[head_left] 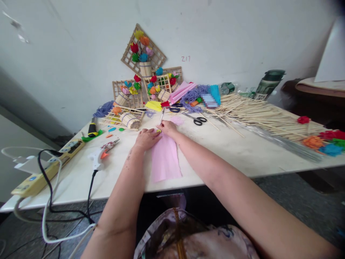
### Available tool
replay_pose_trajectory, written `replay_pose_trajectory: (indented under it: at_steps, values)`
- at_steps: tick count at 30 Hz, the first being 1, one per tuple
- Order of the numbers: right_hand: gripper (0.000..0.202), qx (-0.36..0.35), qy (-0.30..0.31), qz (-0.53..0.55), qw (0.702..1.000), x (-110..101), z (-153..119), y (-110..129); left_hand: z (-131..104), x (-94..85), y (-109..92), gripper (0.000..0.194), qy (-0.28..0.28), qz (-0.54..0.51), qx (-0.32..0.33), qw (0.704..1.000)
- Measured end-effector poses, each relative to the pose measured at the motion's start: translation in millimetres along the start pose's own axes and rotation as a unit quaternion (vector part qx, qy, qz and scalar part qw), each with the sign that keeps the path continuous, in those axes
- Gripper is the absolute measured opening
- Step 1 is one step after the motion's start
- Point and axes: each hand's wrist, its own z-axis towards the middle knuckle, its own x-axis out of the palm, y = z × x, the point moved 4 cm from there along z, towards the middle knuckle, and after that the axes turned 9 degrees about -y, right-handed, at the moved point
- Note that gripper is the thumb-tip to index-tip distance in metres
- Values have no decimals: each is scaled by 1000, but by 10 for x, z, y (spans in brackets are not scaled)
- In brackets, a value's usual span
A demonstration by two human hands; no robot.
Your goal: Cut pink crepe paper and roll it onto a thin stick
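A sheet of pink crepe paper (165, 162) lies lengthwise on the table, its near end close to the front edge. My left hand (147, 138) rests flat on the paper's far left part, fingers stretched out. By its fingertips is a small yellow piece (159, 131), partly covered; its kind is hard to make out. My right hand (167, 128) is closed around a slim white pen (162, 117), held upright near that piece. Just beyond the right hand lies a smaller pink scrap (177, 120).
Black-handled scissors (198, 121) lie right of my hands, near many wooden sticks (242, 113). To the left are a glue gun (97, 158), pliers (110, 144) and a power strip (48, 169) with cables. Lattice frames with paper flowers (144, 46) lean against the wall.
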Motion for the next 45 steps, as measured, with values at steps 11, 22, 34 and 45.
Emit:
replay_pose_trajectory:
  at_steps: [11,22,34,45]
  values:
    - [33,-24,6,-22,999,9,5,61,-4,2,-1,34,-2,-3,-1,1000]
    - [30,-22,-7,-39,999,14,1,82,-4,-5,-9,33,5,-6,-4,1000]
    - [31,-1,-19,-26,999,-5,-11,67,-2,17,0,36,3,-4,0,1000]
    - [32,-78,-16,-5,997,103,32,65,-1,39,6,33,15,-20,0,1000]
